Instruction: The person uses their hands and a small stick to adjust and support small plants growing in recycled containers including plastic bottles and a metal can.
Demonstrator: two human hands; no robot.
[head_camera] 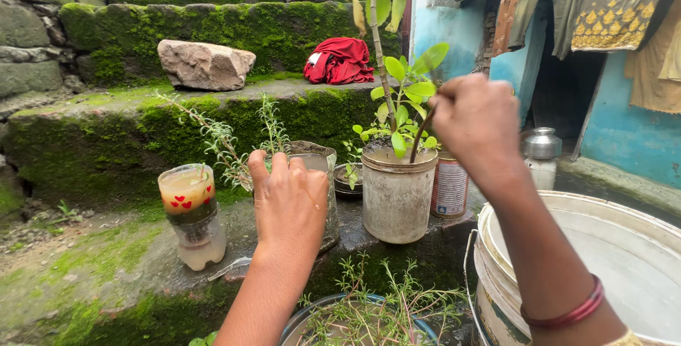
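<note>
A white bucket [624,246] is standing lower right, mouth up as if to catch water. Three planted containers are sitting along the mossy ledge [128,105], likely for rain. The right hand [477,122] is closing around a thin stick [423,129] poking into the grey pot [397,197], while the left hand [289,200] is cupping the clear jar [323,165] to steady it

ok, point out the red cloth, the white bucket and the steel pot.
red cloth [339,61], head view, middle of the bundle on the mossy ledge
white bucket [496,275], head view, bare outer wall below the rim
steel pot [543,144], head view, rounded belly
</note>
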